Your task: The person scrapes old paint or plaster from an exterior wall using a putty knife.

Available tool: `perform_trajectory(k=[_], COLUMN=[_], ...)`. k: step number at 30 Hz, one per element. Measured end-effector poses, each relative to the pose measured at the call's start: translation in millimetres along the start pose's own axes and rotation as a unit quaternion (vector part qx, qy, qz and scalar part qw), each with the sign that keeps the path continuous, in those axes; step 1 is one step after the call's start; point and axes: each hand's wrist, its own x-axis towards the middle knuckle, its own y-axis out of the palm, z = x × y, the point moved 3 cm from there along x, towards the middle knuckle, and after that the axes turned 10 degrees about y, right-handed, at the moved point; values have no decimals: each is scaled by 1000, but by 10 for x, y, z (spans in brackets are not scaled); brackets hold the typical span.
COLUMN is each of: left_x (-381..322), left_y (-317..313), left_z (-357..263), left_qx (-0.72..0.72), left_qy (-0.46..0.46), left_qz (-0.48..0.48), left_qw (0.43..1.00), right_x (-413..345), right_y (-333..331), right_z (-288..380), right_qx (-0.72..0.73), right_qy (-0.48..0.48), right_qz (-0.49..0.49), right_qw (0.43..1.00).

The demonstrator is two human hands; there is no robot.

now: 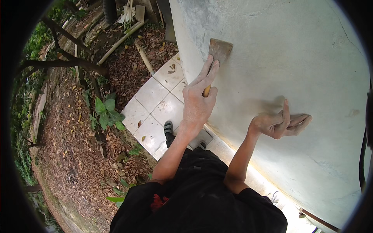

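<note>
My left hand (199, 96), coated in pale dust, grips a scraper by its yellow handle (207, 91). Two of its fingers lie stretched along the broad, worn metal blade (220, 49). The blade is at the grey-white plastered wall (291, 67), beside a darker grey patch near the wall's edge. Lower and to the right, my right hand (281, 121) is held close to the wall and casts a shadow on it. It is dusty too, with one digit raised and the other fingers bent together. Whether anything is between those fingers cannot be made out.
White floor tiles (167, 106) lie under my sandalled feet (168, 128). To the left is soil covered with dry leaves (67, 139), with a leafy plant (107, 112), bare branches (67, 62) and a long pole (121, 43). A thin crack (344, 29) runs down the wall.
</note>
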Motion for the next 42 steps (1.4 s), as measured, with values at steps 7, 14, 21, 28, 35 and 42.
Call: perform_trajectory(k=[7, 14, 21, 28, 35, 42], left_x=[-272, -233, -225, -312, -218, 0], left_y=[86, 348, 111, 121, 349, 137], left_z=[146, 47, 18, 95, 81, 59], left_qx=[12, -36, -19, -44, -62, -63], left_qy=[-37, -45, -26, -60, -32, 26], left_qz=[51, -27, 19, 81, -18, -21], left_qw=[998, 998, 999, 994, 997, 997], right_x=[-1, -121, -90, -100, -101, -55], right_y=[-61, 50, 6, -30, 38, -8], right_z=[63, 171, 201, 250, 365, 444], right_qx=[1, -55, -58, -70, -75, -145], right_qy=[-7, 42, 53, 71, 66, 63], right_qz=[34, 168, 200, 187, 201, 269], right_qw=[999, 983, 977, 977, 974, 950])
